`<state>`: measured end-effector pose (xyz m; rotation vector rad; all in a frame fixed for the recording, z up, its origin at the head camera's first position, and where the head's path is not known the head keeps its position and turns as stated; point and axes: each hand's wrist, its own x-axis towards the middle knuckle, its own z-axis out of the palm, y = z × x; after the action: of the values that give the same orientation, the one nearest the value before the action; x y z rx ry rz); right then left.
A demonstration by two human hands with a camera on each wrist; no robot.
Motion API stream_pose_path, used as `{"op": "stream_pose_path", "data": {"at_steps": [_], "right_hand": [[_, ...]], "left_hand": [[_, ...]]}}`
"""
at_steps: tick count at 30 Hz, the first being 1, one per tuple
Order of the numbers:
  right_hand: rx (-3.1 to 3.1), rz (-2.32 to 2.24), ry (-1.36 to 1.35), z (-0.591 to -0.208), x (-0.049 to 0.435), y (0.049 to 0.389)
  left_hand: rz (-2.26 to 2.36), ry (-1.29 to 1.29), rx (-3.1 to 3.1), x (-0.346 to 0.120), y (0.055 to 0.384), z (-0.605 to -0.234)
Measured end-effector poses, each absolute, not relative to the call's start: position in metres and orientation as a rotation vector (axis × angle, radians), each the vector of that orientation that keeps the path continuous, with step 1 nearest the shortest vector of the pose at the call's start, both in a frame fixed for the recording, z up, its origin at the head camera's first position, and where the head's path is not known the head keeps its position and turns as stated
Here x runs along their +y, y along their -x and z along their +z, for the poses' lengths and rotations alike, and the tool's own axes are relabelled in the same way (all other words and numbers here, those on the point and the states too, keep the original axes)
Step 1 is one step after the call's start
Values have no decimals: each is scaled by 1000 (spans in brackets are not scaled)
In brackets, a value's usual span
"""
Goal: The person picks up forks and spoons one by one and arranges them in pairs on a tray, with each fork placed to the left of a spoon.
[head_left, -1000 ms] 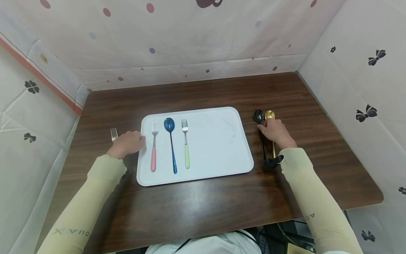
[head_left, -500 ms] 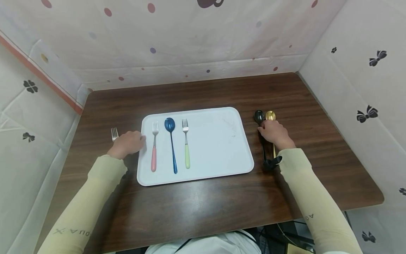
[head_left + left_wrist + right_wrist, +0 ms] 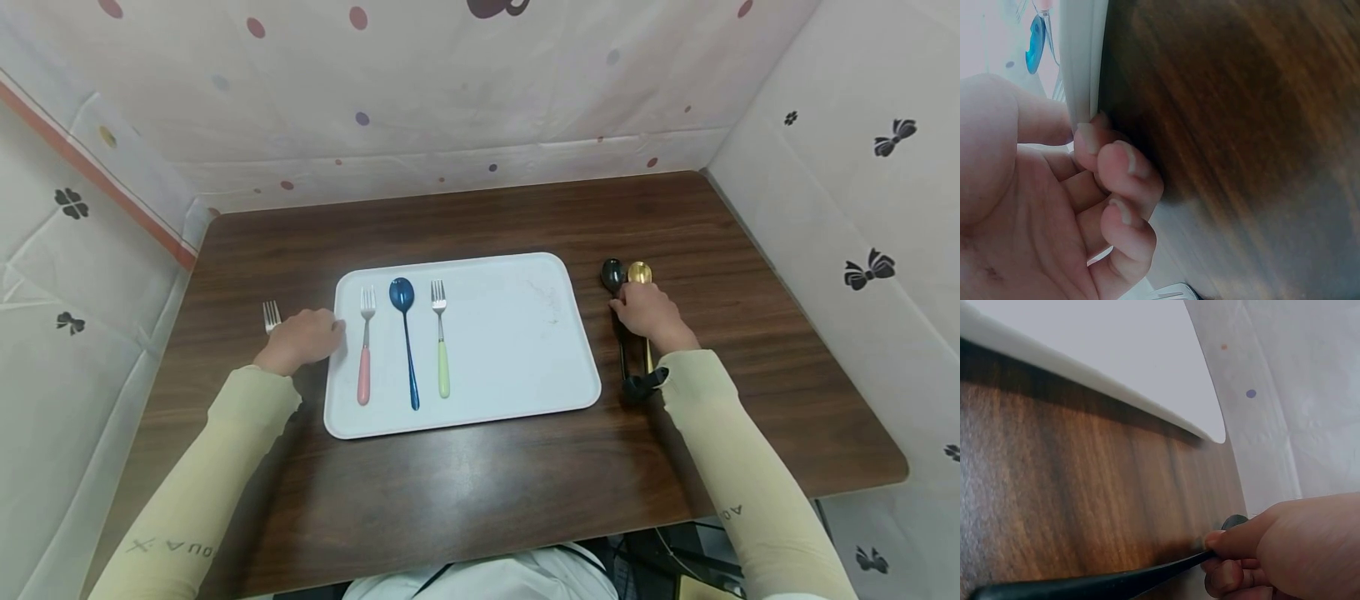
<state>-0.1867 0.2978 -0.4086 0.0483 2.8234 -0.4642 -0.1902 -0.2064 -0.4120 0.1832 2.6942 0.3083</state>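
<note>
My left hand [image 3: 303, 340] grips the left edge of a white tray [image 3: 517, 333]. In the left wrist view the thumb lies over the tray's rim [image 3: 1082, 62] and curled fingertips press at its outer side. On the tray lie a pink-handled fork [image 3: 364, 350], a blue spoon [image 3: 406, 333] and a green-handled fork [image 3: 441, 342], side by side. Right of the tray, my right hand [image 3: 651, 315] pinches the handle of a black spoon [image 3: 612, 273] between thumb and fingers, as the right wrist view shows. A gold spoon [image 3: 640, 272] lies beside it, its middle hidden by the hand.
Another fork [image 3: 271, 315] lies left of the tray, mostly hidden behind the left hand. A black piece [image 3: 645, 385] sits near the right cuff. The brown wooden table [image 3: 450, 492] meets patterned white curtains [image 3: 420, 100] at the back and sides.
The right hand has shifted slightly left over the black spoon since one second ago. The left hand, the tray and its cutlery look unmoved.
</note>
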Motion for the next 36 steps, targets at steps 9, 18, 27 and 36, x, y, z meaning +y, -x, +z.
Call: {"op": "stream_pose_path", "data": {"at_steps": [9, 18, 27, 36], "right_hand": [[2843, -516, -9, -401, 289, 189], [2829, -591, 67, -396, 279, 190], [2821, -665, 127, -398, 262, 192], [2762, -667, 122, -401, 240, 194]], "left_hand": [[302, -178, 2698, -207, 190, -411], [298, -184, 2700, -207, 189, -410], [286, -192, 2712, -206, 190, -412], [294, -194, 2709, -205, 190, -412]]}}
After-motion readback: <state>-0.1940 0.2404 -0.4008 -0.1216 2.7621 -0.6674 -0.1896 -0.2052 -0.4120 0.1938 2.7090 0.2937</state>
